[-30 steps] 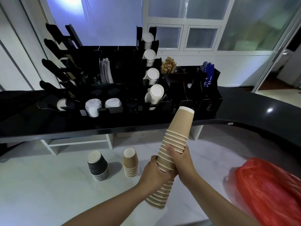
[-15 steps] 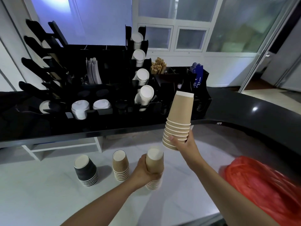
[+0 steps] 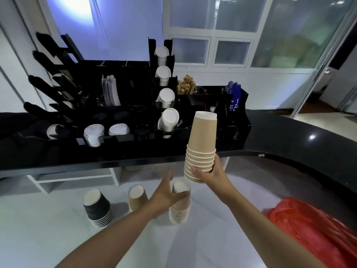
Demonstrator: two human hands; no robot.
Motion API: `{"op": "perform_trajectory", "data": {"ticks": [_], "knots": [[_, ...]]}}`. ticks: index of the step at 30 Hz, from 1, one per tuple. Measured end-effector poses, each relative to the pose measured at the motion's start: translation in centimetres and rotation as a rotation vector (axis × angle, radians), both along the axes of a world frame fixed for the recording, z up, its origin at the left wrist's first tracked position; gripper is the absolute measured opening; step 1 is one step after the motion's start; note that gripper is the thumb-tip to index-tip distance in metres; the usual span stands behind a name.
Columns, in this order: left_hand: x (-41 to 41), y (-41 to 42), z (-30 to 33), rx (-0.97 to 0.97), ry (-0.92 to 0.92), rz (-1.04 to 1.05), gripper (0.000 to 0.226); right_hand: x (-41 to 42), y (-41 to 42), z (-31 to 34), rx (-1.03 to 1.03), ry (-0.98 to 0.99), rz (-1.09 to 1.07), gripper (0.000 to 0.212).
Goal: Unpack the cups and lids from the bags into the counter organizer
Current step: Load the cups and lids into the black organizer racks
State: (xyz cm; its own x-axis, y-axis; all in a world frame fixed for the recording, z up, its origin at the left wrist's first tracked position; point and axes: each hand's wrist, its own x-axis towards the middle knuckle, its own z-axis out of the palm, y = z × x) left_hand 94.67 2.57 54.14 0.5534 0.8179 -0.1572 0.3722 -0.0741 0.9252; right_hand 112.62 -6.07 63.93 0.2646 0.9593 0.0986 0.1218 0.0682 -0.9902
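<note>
White floor (image 3: 48,238) lies under me, with the black counter (image 3: 289,144) curving across the far side. My right hand (image 3: 210,174) grips the lower rims of a tall stack of upturned tan cups (image 3: 201,149), raised in front of the counter edge. My left hand (image 3: 166,198) is blurred, fingers spread beside a shorter tan stack (image 3: 180,207) on the floor; whether it touches I cannot tell. Left of that stand a ribbed brown stack (image 3: 137,198) and a black stack (image 3: 97,207). A red bag (image 3: 318,233) lies near right. On the counter, the black organizer (image 3: 135,105) holds white lids (image 3: 94,132) and white cups (image 3: 169,118).
</note>
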Motion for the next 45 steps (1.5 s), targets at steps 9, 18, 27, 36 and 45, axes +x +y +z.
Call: {"op": "perform_trajectory", "data": {"ticks": [9, 18, 27, 36, 45], "knots": [[-3.5, 4.1, 11.9, 0.342, -0.088, -0.008, 0.111, -2.7, 6.8, 4.4, 0.059, -0.042, 0.254, 0.082], [-12.1, 10.1, 17.9, 0.499, -0.146, 0.225, 0.109, -10.0, 16.2, 12.5, 0.172, -0.136, 0.266, 0.085], [-23.5, 18.8, 26.8, 0.845, -0.028, 0.154, 0.096, -22.0, 26.0, 23.0, 0.306, -0.203, 0.074, 0.082], [-37.4, 32.2, 32.1, 1.197, 0.508, 0.345, 0.030, -31.2, 34.9, 29.6, 0.436, -0.254, -0.110, 0.086], [-38.9, 40.8, 32.8, 1.146, 0.664, 0.197, 0.055, -35.8, 43.9, 31.0, 0.447, -0.325, -0.159, 0.082]]}}
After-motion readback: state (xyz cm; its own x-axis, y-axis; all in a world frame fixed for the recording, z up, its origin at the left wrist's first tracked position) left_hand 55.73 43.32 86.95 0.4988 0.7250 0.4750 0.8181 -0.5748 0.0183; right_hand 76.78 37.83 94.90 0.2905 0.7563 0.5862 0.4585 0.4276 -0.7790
